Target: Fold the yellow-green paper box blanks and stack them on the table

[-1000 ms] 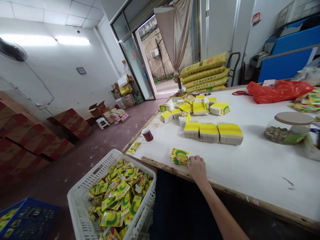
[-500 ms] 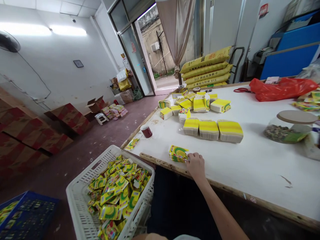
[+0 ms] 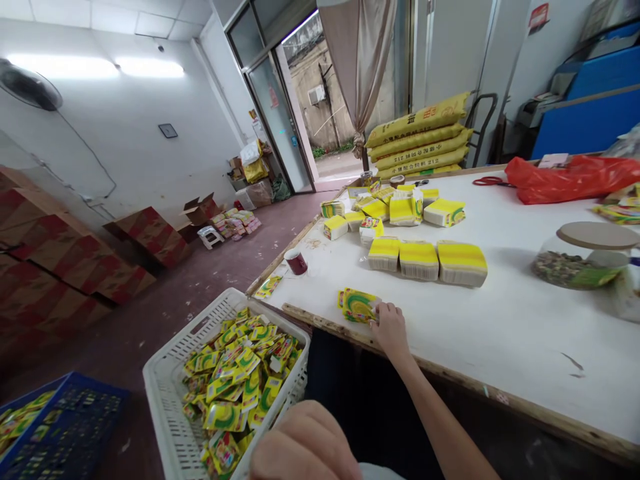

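Observation:
My right hand (image 3: 391,328) is closed on the right end of a small stack of yellow-green printed packets (image 3: 358,305), which lies near the table's front edge. Close to the camera, at the bottom of the view, my left hand (image 3: 306,443) shows curled fingers; whatever they hold, if anything, is hidden. It is beside a white plastic basket (image 3: 173,373) heaped with loose packets (image 3: 240,370) of the same colours. Beyond my right hand stand three thick bundles (image 3: 419,259) of yellow-topped packets in a row.
More bundles (image 3: 400,208) are grouped farther back on the white table (image 3: 500,333). A maroon mug (image 3: 296,261) stands near the left edge. To the right are a lidded jar (image 3: 575,260) and a red plastic bag (image 3: 575,179). A blue crate (image 3: 75,420) sits on the floor.
My left hand has risen into view at the bottom, closer to the basket. The right hand stays at the packet stack, whose packets are slightly more fanned out. The view has shifted a little left.

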`<move>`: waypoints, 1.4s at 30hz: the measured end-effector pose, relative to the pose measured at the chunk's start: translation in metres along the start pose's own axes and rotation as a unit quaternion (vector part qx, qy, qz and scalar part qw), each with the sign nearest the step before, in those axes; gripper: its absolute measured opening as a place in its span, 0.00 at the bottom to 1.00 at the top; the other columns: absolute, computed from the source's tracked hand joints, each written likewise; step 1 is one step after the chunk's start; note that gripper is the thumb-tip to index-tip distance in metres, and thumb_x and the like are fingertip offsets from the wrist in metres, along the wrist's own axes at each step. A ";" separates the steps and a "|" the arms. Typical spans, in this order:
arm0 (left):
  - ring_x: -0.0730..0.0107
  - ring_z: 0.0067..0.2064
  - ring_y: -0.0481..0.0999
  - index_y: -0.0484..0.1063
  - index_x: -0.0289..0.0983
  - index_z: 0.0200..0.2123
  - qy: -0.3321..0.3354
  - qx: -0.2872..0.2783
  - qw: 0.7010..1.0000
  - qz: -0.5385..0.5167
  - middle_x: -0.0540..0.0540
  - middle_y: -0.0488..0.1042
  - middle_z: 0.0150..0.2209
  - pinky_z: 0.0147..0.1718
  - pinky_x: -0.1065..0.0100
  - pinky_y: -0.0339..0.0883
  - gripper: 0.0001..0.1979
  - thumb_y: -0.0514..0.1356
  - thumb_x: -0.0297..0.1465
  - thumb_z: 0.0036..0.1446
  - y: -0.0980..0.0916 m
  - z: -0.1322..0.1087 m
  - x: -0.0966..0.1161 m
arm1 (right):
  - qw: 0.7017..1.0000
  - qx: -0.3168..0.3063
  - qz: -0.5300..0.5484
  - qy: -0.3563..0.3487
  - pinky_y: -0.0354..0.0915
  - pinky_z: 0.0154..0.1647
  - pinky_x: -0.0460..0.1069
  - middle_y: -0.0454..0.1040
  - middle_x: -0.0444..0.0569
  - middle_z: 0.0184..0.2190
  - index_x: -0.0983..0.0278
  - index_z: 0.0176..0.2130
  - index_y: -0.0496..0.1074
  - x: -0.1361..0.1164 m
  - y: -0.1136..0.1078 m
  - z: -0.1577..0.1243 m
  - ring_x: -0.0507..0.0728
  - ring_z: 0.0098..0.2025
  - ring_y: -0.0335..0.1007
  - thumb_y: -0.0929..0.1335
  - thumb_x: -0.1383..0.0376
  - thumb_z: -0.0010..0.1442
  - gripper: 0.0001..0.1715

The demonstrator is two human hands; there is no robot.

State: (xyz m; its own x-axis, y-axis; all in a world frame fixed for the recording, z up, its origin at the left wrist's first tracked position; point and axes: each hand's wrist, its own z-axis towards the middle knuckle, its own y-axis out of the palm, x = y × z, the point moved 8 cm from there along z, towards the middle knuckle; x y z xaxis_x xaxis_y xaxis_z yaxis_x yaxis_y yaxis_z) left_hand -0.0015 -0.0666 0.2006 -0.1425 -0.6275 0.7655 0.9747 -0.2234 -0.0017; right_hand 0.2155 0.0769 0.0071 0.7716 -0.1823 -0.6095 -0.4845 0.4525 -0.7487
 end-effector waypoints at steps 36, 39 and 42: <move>0.44 0.60 0.72 0.78 0.36 0.50 -0.276 0.112 0.951 -0.084 0.35 0.79 0.51 0.60 0.51 0.69 0.34 0.60 0.58 0.55 -0.016 -0.051 -0.169 | 0.811 -0.113 0.571 -0.059 0.61 0.34 0.46 0.65 0.43 0.32 0.61 0.33 0.65 -0.069 -0.029 -0.118 0.52 0.32 0.60 0.70 0.59 0.61 0.11; 0.43 0.60 0.73 0.79 0.36 0.47 -0.270 0.098 0.958 -0.022 0.34 0.80 0.49 0.59 0.50 0.69 0.33 0.59 0.59 0.56 -0.022 -0.050 -0.167 | 0.779 -0.150 0.609 -0.008 0.60 0.31 0.46 0.64 0.41 0.30 0.60 0.34 0.66 -0.071 -0.018 -0.119 0.51 0.30 0.58 0.72 0.53 0.58 0.17; 0.42 0.59 0.74 0.80 0.37 0.44 -0.233 0.106 0.966 0.023 0.35 0.80 0.48 0.58 0.50 0.70 0.28 0.65 0.54 0.51 -0.035 -0.045 -0.161 | 0.769 -0.146 0.621 0.040 0.62 0.32 0.46 0.65 0.42 0.30 0.61 0.32 0.64 -0.071 -0.008 -0.123 0.52 0.31 0.59 0.73 0.50 0.56 0.21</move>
State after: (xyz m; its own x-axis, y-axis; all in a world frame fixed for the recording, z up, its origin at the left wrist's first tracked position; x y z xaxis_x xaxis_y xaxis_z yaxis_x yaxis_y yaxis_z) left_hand -0.0209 0.0086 0.0480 -0.0531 -0.2180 0.9745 0.9986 -0.0134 0.0514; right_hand 0.1137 -0.0206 0.0246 -0.3843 0.1741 -0.9067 -0.9079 0.1067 0.4053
